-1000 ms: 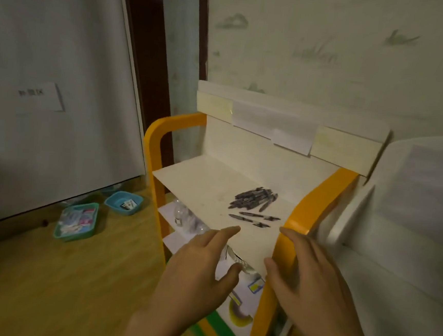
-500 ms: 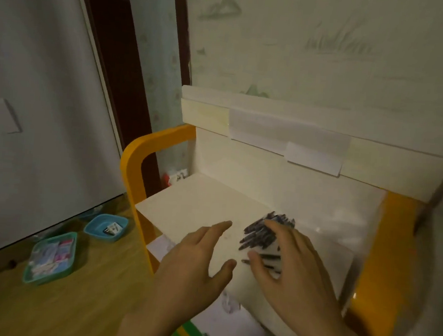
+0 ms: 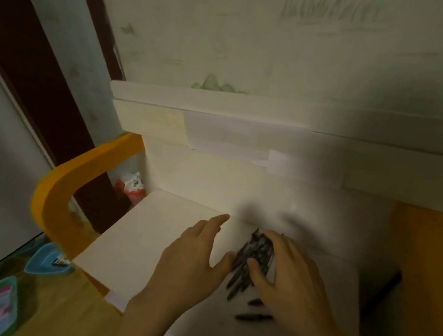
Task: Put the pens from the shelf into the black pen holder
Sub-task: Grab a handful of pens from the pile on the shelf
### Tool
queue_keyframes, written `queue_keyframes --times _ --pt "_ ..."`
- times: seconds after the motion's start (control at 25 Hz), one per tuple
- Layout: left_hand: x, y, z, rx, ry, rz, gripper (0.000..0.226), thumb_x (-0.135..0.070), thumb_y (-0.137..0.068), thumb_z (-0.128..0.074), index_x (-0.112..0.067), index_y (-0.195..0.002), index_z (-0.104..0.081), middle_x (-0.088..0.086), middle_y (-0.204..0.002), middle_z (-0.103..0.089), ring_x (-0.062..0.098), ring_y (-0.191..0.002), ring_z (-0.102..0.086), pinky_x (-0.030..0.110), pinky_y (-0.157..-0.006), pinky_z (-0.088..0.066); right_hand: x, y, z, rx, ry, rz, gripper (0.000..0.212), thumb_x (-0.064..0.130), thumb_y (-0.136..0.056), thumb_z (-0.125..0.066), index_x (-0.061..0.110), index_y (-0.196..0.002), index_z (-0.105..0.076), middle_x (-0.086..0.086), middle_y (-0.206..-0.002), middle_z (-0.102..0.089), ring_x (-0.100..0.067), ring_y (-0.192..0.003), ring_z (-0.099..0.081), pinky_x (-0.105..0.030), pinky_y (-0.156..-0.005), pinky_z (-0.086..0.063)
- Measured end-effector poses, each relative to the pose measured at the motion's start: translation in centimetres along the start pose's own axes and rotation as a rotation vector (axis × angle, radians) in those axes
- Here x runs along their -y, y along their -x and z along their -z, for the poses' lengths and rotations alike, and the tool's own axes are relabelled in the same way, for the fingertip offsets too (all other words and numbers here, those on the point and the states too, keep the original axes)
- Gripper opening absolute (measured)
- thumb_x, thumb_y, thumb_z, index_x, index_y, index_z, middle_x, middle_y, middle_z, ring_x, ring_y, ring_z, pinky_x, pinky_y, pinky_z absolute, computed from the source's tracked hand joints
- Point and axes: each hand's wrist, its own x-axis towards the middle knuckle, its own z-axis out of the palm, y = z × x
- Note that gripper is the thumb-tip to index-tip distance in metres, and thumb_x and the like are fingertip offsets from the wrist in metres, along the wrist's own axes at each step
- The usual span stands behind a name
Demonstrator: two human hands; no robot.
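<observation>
Right hand (image 3: 289,278) curls round bundle of dark slim pens (image 3: 254,259) on white shelf (image 3: 138,243); left hand (image 3: 194,256) open w/ thumb touching. Risk: loose grip, pens scatter.

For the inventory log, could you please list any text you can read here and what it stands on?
None can be read.
Red and white packet behind the shelf: dark print, too blurred.
Card in the blue tray: dark marks, too blurred.
Taped white paper: blank.

Both hands (image 3: 243,271) gather pens (image 3: 254,256) on shelf (image 3: 139,241).
</observation>
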Motion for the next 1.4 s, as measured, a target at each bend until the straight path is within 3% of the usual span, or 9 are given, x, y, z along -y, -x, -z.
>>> queue_keyframes --times 0.16,0.32,0.52,0.72,0.92,1.12,1.24,1.4 --pt "2.2 -4.8 -2.6 0.183 0.1 -0.058 0.063 -0.057 -0.09 -0.048 -0.044 -0.145 -0.019 -0.019 -0.137 -0.042 0.001 -0.117 -0.048 0.018 -0.084 -0.04 -1.7 -1.8 -1.6 -0.026 0.057 -0.121 0.057 0.062 -0.087 -0.042 0.037 -0.138 -0.037 0.015 -0.132 -0.051 -0.011 -0.119 -0.047 -0.033 -0.1 -0.042" --pt "5.0 -9.0 -6.6 0.405 0.242 -0.007 0.064 -0.057 -0.088 -0.052 -0.034 -0.143 -0.029 -0.008 -0.134 -0.046 0.004 -0.115 -0.047 0.026 -0.096 -0.045 -2.0 -2.6 -2.2 -0.074 0.075 -0.271 0.062 0.06 -0.09 -0.043 0.036 -0.144 -0.027 0.014 -0.138 -0.044 -0.012 -0.124 -0.042 -0.033 -0.105 -0.038" --pt "6.4 -11.9 -13.7 0.592 0.059 0.107 0.079 -0.065 -0.083 -0.055 -0.011 -0.137 -0.035 0.01 -0.134 -0.042 0.024 -0.119 -0.049 0.039 -0.096 -0.048 -1.7 -3.2 -2.7 -0.108 0.154 -0.376 0.062 0.054 -0.09 -0.05 0.032 -0.144 -0.03 0.006 -0.133 -0.051 -0.017 -0.118 -0.048 -0.034 -0.098 -0.043" --pt "5.5 -12.2 -17.6 0.615 0.044 0.142 0.086 -0.069 -0.073 -0.064 -0.009 -0.129 -0.039 0.011 -0.124 -0.044 0.027 -0.11 -0.052 0.037 -0.088 -0.051 -1.8 -3.4 -3.3 -0.113 0.217 -0.453 0.067 0.057 -0.084 -0.046 0.024 -0.142 -0.039 0.004 -0.13 -0.056 -0.017 -0.117 -0.053 -0.032 -0.098 -0.044" --pt "5.3 -12.4 -19.0 0.65 0.249 0.145 0.061 -0.045 -0.085 -0.065 -0.004 -0.123 -0.04 0.011 -0.116 -0.053 0.023 -0.1 -0.058 0.03 -0.078 -0.053 -1.7 -3.4 -3.3 -0.147 0.257 -0.484 0.064 0.051 -0.081 -0.053 0.022 -0.138 -0.047 0.003 -0.123 -0.061 -0.02 -0.111 -0.058 -0.033 -0.093 -0.043" --pt "5.2 -12.6 -19.0 0.657 0.265 0.161 0.033 -0.025 -0.094 -0.052 -0.001 -0.115 -0.042 0.011 -0.102 -0.059 0.023 -0.085 -0.061 0.03 -0.066 -0.051 -2.0 -3.5 -3.2 -0.113 0.301 -0.486 0.069 0.06 -0.083 -0.035 0.024 -0.142 -0.042 0.006 -0.133 -0.054 -0.017 -0.122 -0.05 -0.032 -0.103 -0.038" --pt "5.3 -12.7 -18.5 0.632 0.289 0.143 0.019 -0.022 -0.098 -0.045 -0.006 -0.107 -0.038 0.003 -0.087 -0.054 0.019 -0.073 -0.054 0.029 -0.06 -0.044 -2.0 -3.7 -2.9 -0.118 0.313 -0.48 0.069 0.059 -0.082 -0.035 0.024 -0.141 -0.043 0.005 -0.13 -0.055 -0.018 -0.12 -0.051 -0.033 -0.102 -0.039" --pt "5.5 -13.0 -16.7 0.577 0.311 0.08 0.026 -0.022 -0.1 -0.042 -0.002 -0.115 -0.037 0.007 -0.088 -0.057 0.024 -0.075 -0.058 0.029 -0.06 -0.044 -1.4 -3.7 -1.9 -0.125 0.323 -0.471 0.063 0.055 -0.085 -0.045 0.023 -0.14 -0.045 0.006 -0.128 -0.056 -0.019 -0.119 -0.051 -0.032 -0.1 -0.041"
